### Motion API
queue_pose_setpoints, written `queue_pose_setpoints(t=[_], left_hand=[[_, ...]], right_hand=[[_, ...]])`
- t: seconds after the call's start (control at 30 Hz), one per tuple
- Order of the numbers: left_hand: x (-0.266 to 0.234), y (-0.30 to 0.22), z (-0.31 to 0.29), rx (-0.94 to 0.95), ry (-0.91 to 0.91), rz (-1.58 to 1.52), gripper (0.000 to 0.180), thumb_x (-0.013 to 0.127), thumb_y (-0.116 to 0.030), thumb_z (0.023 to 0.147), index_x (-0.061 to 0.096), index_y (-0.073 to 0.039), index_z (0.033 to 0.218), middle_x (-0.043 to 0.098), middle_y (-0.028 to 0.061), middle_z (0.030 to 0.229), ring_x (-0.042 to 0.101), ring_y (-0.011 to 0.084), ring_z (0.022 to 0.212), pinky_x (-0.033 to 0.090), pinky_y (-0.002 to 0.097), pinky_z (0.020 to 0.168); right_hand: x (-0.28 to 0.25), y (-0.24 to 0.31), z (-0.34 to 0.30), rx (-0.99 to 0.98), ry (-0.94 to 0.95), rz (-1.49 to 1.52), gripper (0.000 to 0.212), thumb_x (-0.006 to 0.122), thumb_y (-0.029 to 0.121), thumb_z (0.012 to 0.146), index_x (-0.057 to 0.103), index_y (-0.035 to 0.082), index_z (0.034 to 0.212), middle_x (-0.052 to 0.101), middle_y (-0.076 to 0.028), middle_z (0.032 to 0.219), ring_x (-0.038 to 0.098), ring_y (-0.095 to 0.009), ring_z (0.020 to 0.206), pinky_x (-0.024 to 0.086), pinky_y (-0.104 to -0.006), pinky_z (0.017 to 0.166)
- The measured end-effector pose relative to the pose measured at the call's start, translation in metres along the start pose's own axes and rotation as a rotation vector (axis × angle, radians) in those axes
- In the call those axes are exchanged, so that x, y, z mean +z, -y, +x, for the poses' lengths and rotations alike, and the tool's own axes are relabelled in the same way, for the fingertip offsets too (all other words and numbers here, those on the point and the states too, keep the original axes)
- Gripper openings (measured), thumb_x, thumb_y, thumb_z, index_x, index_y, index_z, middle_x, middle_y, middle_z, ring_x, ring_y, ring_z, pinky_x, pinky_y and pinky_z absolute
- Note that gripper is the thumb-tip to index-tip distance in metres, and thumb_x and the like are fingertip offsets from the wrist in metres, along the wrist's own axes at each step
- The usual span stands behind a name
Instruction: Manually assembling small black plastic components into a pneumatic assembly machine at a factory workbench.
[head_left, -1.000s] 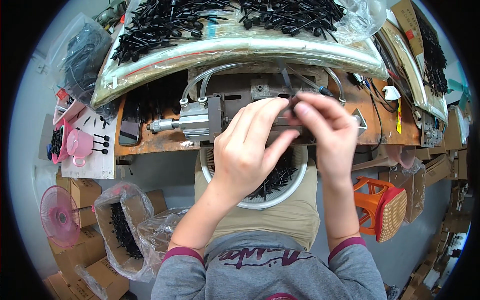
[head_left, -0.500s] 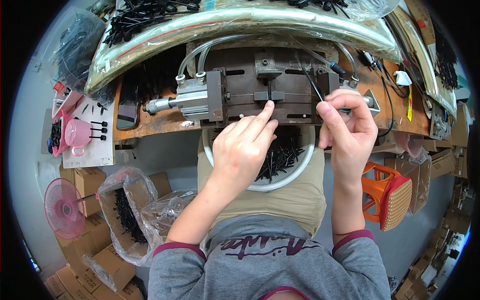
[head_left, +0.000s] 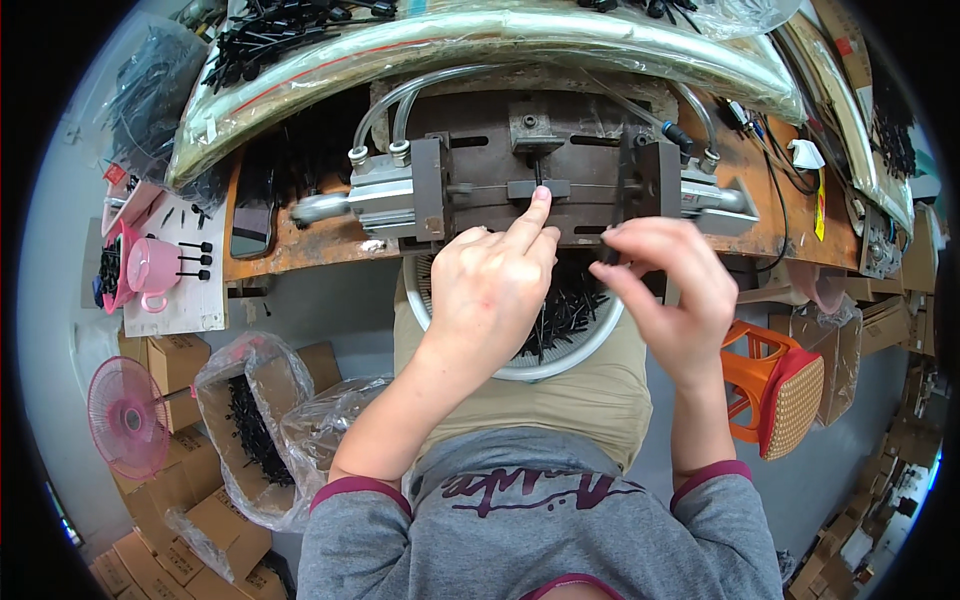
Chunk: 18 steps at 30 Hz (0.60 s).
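Note:
My left hand (head_left: pixel 490 285) reaches over the machine with its index finger stretched out. That fingertip rests at a small dark block (head_left: pixel 552 190) in the middle of the metal fixture (head_left: pixel 490 140), where a thin black part (head_left: pixel 537 168) stands upright. The other fingers of this hand are loosely bent. To the right, my right hand (head_left: pixel 680 290) pinches a thin black rod between thumb and fingers; motion smears the rod, so its ends are unclear. Below both hands, a white basket (head_left: pixel 545 374) on my lap holds many black rod-like parts (head_left: pixel 565 318).
Air cylinders (head_left: pixel 385 200) with clear hoses flank the fixture on the wooden bench (head_left: pixel 300 250). A plastic-wrapped bundle (head_left: pixel 480 40) lies behind it. At left are a pink cup (head_left: pixel 155 268), a pink fan (head_left: pixel 128 415) and a lined box (head_left: pixel 250 430); an orange stool (head_left: pixel 750 385) stands right.
My right hand has moved left and down, bringing the rod nearer the fixture. The left cylinder's outer end is now blurred, and its inner rod reaches further toward the middle. My left fingertip stays at the block.

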<state>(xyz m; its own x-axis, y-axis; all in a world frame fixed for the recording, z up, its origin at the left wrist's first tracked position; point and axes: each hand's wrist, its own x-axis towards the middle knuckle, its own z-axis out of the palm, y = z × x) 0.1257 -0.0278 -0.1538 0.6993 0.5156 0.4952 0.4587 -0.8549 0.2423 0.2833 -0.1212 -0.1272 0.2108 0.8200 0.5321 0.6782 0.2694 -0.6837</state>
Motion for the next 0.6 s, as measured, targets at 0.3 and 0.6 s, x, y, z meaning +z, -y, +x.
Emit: queue_pose_setpoints(t=[0.3,0.6], left_hand=[[-0.004,0.003,-0.004,0.05,-0.021,-0.071,0.025,0.077,-0.011,0.065,0.07,-0.005,0.088,0.069,0.0071,0.112,0.063,0.0179,0.061,0.05,0.0279,0.058],[-0.037,-0.005,-0.029,0.032,0.218,-0.33,0.033,0.079,-0.03,0.067,0.069,-0.008,0.09,0.07,0.0022,0.095,0.066,0.0175,0.067,0.049,0.0283,0.056]], right_hand=[[0.014,-0.009,-0.005,-0.342,0.048,-0.197,0.028,0.073,-0.003,0.066,0.067,-0.002,0.094,0.066,-0.016,0.11,0.067,-0.029,0.093,0.055,-0.0361,0.076],[0.042,-0.017,-0.007,-0.321,0.16,-0.462,0.025,0.064,0.011,0.066,0.061,0.0,0.089,0.066,-0.016,0.116,0.064,-0.015,0.068,0.048,-0.0272,0.06]])
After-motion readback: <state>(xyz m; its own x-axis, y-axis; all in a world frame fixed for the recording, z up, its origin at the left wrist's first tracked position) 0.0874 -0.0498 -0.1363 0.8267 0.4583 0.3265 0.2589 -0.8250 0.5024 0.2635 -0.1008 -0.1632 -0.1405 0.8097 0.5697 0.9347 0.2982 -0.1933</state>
